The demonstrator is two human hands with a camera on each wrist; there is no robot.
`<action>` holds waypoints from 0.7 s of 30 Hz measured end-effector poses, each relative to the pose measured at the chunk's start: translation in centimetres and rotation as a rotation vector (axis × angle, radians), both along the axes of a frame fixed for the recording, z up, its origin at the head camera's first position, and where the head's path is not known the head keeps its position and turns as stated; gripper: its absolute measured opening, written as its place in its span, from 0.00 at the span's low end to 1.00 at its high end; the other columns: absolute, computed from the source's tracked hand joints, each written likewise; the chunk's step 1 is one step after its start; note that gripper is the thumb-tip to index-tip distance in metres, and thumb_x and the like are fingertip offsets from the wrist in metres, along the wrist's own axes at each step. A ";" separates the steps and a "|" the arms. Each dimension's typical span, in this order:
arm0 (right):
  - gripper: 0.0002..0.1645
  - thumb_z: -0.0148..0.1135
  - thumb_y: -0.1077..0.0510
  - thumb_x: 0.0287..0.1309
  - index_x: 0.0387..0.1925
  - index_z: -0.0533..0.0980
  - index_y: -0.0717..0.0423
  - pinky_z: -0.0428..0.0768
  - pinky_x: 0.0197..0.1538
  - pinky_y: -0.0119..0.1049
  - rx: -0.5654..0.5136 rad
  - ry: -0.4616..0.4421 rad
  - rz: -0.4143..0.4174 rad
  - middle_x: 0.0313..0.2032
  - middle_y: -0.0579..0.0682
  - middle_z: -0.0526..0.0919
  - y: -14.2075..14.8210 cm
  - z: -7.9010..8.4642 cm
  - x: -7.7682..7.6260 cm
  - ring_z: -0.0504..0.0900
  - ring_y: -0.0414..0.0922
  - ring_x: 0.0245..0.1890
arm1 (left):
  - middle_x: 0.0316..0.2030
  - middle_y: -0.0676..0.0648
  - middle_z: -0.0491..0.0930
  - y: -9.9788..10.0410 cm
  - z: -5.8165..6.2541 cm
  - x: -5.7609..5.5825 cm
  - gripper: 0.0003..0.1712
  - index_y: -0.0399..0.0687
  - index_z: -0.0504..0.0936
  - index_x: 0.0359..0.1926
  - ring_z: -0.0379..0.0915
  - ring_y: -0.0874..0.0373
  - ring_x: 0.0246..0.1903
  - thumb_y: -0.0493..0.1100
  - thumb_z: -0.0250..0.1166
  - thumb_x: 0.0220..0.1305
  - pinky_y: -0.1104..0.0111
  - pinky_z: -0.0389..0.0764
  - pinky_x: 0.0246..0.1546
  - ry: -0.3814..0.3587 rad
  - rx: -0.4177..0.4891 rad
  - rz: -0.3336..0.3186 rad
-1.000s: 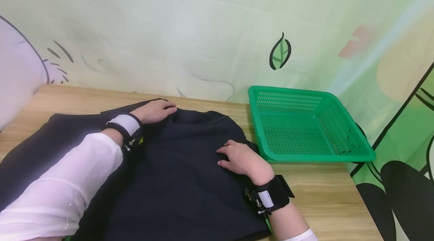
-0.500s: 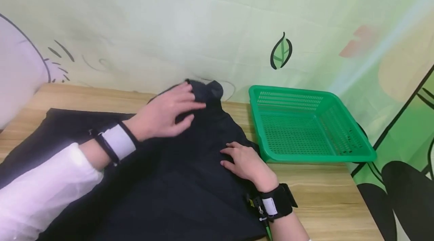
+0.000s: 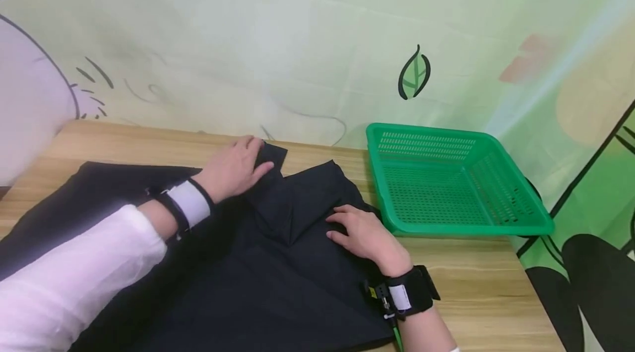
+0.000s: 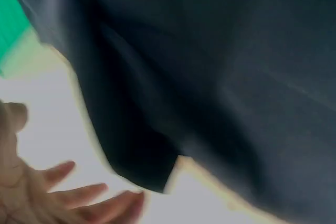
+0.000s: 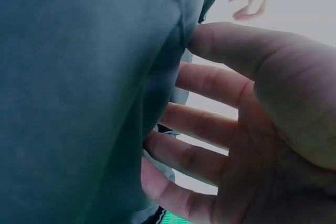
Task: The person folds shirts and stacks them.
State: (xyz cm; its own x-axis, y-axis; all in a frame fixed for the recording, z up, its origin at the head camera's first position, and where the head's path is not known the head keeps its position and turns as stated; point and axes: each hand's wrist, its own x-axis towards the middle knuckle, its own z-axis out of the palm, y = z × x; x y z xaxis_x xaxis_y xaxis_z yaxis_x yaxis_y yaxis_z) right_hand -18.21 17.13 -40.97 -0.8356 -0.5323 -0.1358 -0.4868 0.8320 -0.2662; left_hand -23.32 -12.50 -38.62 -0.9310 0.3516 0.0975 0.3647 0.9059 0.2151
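Observation:
A black garment [image 3: 238, 280] lies spread over the table, with a narrow flap [image 3: 273, 158] sticking out toward the back edge. My left hand [image 3: 230, 170] is over the garment's far edge, right beside that flap. Its fingers [image 4: 63, 174] show spread and loosely bent in the left wrist view, the tips close to the end of the dark cloth. On the garment's right side rests my right hand [image 3: 364, 236], thumb and fingers apart. The right wrist view has its lightly bent fingers [image 5: 210, 85] with the tips against the fabric [image 5: 94, 77].
A green plastic basket [image 3: 387, 214] with slotted walls stands on the table [image 3: 471, 269], just right of the garment. Behind the table hangs a printed cloth backdrop [image 3: 223, 38]. Bands with small cameras are strapped to both wrists.
The left hand moved right and raised part of the far edge, then came back left and lower; that part now lies as a flap with a fold beside it. The right hand stayed nearly still.

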 end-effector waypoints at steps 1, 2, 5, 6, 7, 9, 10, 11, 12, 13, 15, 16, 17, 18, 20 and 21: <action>0.20 0.64 0.50 0.66 0.55 0.82 0.54 0.75 0.65 0.52 0.003 0.001 -0.001 0.62 0.58 0.78 0.0 0.0 0.0 0.78 0.55 0.63 | 0.62 0.25 0.70 -0.4 -0.1 -0.9 0.38 0.29 0.62 0.68 0.74 0.31 0.57 0.58 0.53 0.74 0.46 0.77 0.60 -0.100 -0.002 0.075; 0.20 0.64 0.51 0.65 0.55 0.82 0.54 0.75 0.65 0.52 0.006 0.004 -0.001 0.62 0.58 0.78 0.0 0.0 0.0 0.78 0.55 0.62 | 0.65 0.23 0.66 -0.8 -0.3 -1.6 0.42 0.26 0.55 0.71 0.72 0.30 0.60 0.57 0.52 0.75 0.44 0.74 0.62 -0.189 -0.005 0.128; 0.20 0.64 0.51 0.65 0.55 0.81 0.55 0.75 0.64 0.53 0.016 0.004 0.006 0.62 0.59 0.78 -0.2 0.1 0.0 0.78 0.56 0.61 | 0.67 0.21 0.63 -1.9 -0.9 -3.3 0.43 0.23 0.49 0.73 0.69 0.28 0.63 0.49 0.55 0.73 0.44 0.71 0.65 -0.327 0.047 0.178; 0.20 0.64 0.51 0.65 0.55 0.81 0.55 0.76 0.64 0.53 0.018 0.002 0.007 0.62 0.60 0.78 -0.3 0.1 0.0 0.79 0.57 0.61 | 0.67 0.22 0.64 -2.2 -1.0 -3.5 0.42 0.24 0.51 0.73 0.69 0.29 0.63 0.46 0.57 0.72 0.44 0.71 0.65 -0.338 0.089 0.174; 0.20 0.64 0.52 0.65 0.55 0.81 0.56 0.76 0.64 0.53 0.020 0.002 0.007 0.62 0.60 0.78 -0.4 0.1 0.1 0.79 0.57 0.61 | 0.67 0.23 0.65 -2.4 -0.9 -3.7 0.39 0.25 0.53 0.72 0.69 0.30 0.63 0.43 0.58 0.71 0.44 0.71 0.65 -0.328 0.135 0.157; 0.20 0.64 0.52 0.65 0.56 0.81 0.56 0.76 0.64 0.53 0.025 0.003 0.005 0.62 0.61 0.77 -0.5 0.1 0.1 0.79 0.58 0.61 | 0.68 0.26 0.65 -2.6 -0.6 -3.8 0.34 0.30 0.59 0.72 0.66 0.31 0.66 0.38 0.58 0.71 0.44 0.68 0.67 -0.252 0.263 0.120; 0.20 0.64 0.51 0.65 0.56 0.81 0.56 0.76 0.64 0.53 0.025 0.001 0.001 0.62 0.60 0.77 -0.5 0.1 0.1 0.79 0.58 0.61 | 0.68 0.28 0.66 -2.7 -0.1 -3.7 0.31 0.33 0.61 0.72 0.65 0.32 0.67 0.37 0.57 0.71 0.44 0.67 0.68 -0.216 0.329 0.108; 0.20 0.64 0.52 0.65 0.56 0.81 0.55 0.76 0.64 0.53 0.023 0.000 -0.002 0.63 0.60 0.77 -0.5 0.1 0.1 0.79 0.57 0.61 | 0.69 0.30 0.67 -2.7 0.6 -3.5 0.30 0.37 0.63 0.71 0.65 0.34 0.67 0.37 0.57 0.72 0.45 0.67 0.68 -0.177 0.390 0.097; 0.20 0.64 0.52 0.65 0.55 0.81 0.55 0.76 0.64 0.53 0.022 0.000 -0.003 0.63 0.60 0.77 -0.4 0.1 0.1 0.78 0.57 0.61 | 0.69 0.33 0.68 -2.6 1.5 -3.1 0.28 0.40 0.65 0.71 0.66 0.37 0.67 0.38 0.57 0.72 0.45 0.67 0.68 -0.134 0.451 0.086; 0.20 0.64 0.52 0.65 0.56 0.81 0.55 0.75 0.65 0.53 0.020 -0.002 -0.005 0.63 0.60 0.77 -0.4 0.1 0.1 0.78 0.57 0.62 | 0.68 0.35 0.70 -2.5 2.5 -2.6 0.27 0.43 0.67 0.70 0.68 0.39 0.66 0.39 0.57 0.73 0.47 0.68 0.67 -0.087 0.508 0.066; 0.20 0.64 0.51 0.65 0.55 0.81 0.55 0.75 0.65 0.52 0.015 -0.008 -0.004 0.63 0.60 0.77 -0.3 0.1 0.1 0.78 0.57 0.62 | 0.64 0.42 0.75 -2.4 4.7 -1.1 0.24 0.51 0.71 0.67 0.74 0.47 0.60 0.41 0.59 0.72 0.55 0.73 0.62 -0.002 0.582 0.006; 0.21 0.64 0.51 0.65 0.56 0.81 0.55 0.75 0.65 0.52 0.013 -0.013 -0.004 0.63 0.60 0.77 -0.2 0.1 0.1 0.78 0.57 0.62 | 0.61 0.45 0.78 -2.4 5.8 -0.2 0.22 0.53 0.73 0.65 0.76 0.50 0.54 0.41 0.60 0.71 0.59 0.75 0.57 0.033 0.599 -0.046; 0.20 0.64 0.51 0.65 0.56 0.81 0.55 0.75 0.65 0.52 0.010 -0.017 -0.006 0.64 0.60 0.77 -0.2 0.1 0.1 0.78 0.57 0.62 | 0.57 0.48 0.80 -2.4 6.8 0.9 0.21 0.54 0.76 0.62 0.77 0.54 0.49 0.40 0.61 0.70 0.63 0.77 0.49 0.064 0.600 -0.110; 0.21 0.64 0.51 0.65 0.56 0.81 0.55 0.75 0.66 0.52 0.007 -0.021 -0.007 0.64 0.59 0.77 -0.2 0.1 0.1 0.78 0.57 0.62 | 0.53 0.51 0.82 -2.5 7.7 2.0 0.19 0.55 0.78 0.58 0.77 0.57 0.44 0.39 0.63 0.68 0.66 0.77 0.42 0.079 0.576 -0.184; 0.21 0.64 0.51 0.65 0.56 0.81 0.54 0.74 0.66 0.53 0.003 -0.028 -0.011 0.64 0.59 0.76 -0.1 0.0 0.1 0.78 0.57 0.62 | 0.47 0.57 0.83 -2.6 8.8 4.3 0.16 0.59 0.81 0.52 0.75 0.63 0.35 0.37 0.65 0.66 0.69 0.76 0.35 0.043 0.471 -0.331; 0.21 0.64 0.51 0.65 0.56 0.81 0.54 0.74 0.66 0.53 0.000 -0.030 -0.012 0.64 0.59 0.76 -0.1 0.0 0.1 0.78 0.57 0.62 | 0.44 0.58 0.83 -2.8 9.0 5.4 0.15 0.60 0.81 0.49 0.74 0.65 0.34 0.37 0.66 0.64 0.70 0.77 0.34 0.002 0.396 -0.405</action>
